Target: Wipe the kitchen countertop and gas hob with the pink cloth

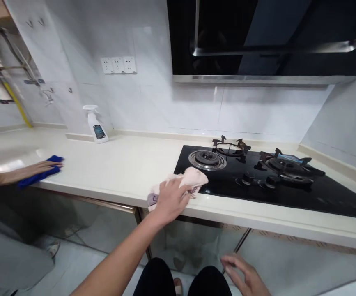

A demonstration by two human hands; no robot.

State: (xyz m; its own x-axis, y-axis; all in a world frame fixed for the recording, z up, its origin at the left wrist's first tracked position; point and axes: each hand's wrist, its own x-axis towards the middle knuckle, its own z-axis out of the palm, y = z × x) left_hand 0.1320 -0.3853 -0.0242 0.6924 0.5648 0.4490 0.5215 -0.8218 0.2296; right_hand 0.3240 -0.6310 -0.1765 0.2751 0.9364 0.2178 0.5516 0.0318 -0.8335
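My left hand [172, 198] presses a pale pink cloth [194, 177] down at the counter's front edge, its fingers closed over the fabric. The cloth reaches across the front left corner of the black gas hob [227, 185]. Just beyond it is the left burner [207, 159], which has no pan support around it. A black pan support [230, 149] rests on the hob behind that burner. Below the counter, near my knees, my right hand [242, 272] hangs with loosely curled, parted fingers and nothing in it.
At far left another person's hand [36, 169] holds a blue cloth [40, 176] on the white counter [113, 164]. A white spray bottle [96, 125] stands by the wall. The range hood [258, 78] overhangs the hob, where two knobs [248, 177] stick up near the right burner [285, 166].
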